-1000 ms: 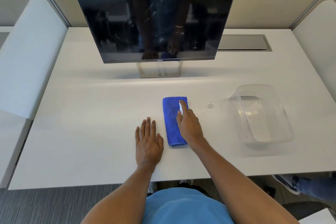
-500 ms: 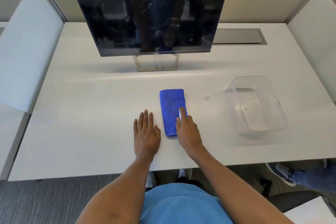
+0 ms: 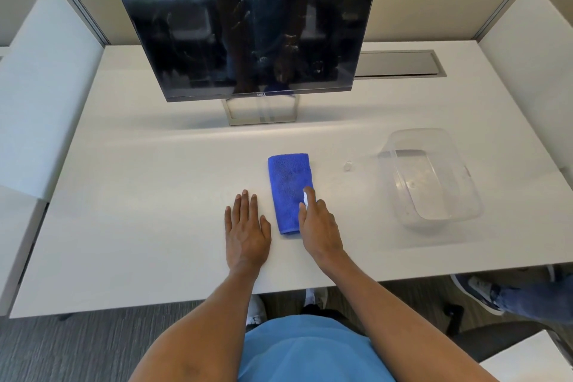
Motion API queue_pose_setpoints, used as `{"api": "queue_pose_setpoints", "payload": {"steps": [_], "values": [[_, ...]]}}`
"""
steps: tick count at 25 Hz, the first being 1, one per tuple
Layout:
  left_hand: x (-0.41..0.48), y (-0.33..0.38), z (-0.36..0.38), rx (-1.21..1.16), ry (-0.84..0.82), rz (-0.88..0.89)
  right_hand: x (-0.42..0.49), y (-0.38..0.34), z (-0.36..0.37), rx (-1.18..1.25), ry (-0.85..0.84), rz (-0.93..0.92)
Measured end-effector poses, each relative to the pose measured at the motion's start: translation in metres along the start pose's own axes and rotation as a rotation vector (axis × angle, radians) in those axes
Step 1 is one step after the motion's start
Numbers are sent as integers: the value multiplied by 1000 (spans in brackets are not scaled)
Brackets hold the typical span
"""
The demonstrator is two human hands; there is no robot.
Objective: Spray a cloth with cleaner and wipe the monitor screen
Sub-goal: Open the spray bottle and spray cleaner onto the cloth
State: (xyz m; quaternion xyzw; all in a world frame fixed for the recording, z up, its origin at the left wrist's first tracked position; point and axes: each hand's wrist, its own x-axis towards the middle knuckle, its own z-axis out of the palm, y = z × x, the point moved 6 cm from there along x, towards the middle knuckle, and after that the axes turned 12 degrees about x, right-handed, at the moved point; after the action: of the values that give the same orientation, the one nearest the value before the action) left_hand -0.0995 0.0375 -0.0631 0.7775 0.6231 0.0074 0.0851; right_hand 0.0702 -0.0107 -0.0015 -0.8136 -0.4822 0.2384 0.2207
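Left hand: flat on desk, fingers together | Right hand: gripping small white sprayer, index fingertip over blue microfibre cloth

The scene is brightly and evenly lit from overhead, with the white surface close to washed out and showing little texture. Shadows are soft: a pale one lies under the monitor and its stand, and faint ones edge the hands. The dark screen acts as a mirror, carrying dim reflections and pale smears. The clear container catches weak highlights along its rim. Wide-angle distortion bows the surface's edges and the side partitions outward. Focus is fairly sharp in the middle, softer toward the corners.
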Motion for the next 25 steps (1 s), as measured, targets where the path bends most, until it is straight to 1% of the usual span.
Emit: {"api": "queue_pose_setpoints", "payload": {"steps": [3,8,13,17,19,22,25], "values": [[1,0,0,-4,-1,0,-4,-1,-6,54,23,-40],[1,0,0,-6,2,0,-4,-3,-21,221,108,-127],[0,0,0,-1,-3,-3,-3,-2,-32,272,197,-217],[0,0,0,5,-1,0,-2,1,-48,232,363,-331],[0,0,0,1,2,-2,2,8,-53,244,391,-318],[0,0,-1,-10,11,0,10,25,-59,279,390,-233],[0,0,0,-10,14,3,17,46,-69,338,447,-171]]}}
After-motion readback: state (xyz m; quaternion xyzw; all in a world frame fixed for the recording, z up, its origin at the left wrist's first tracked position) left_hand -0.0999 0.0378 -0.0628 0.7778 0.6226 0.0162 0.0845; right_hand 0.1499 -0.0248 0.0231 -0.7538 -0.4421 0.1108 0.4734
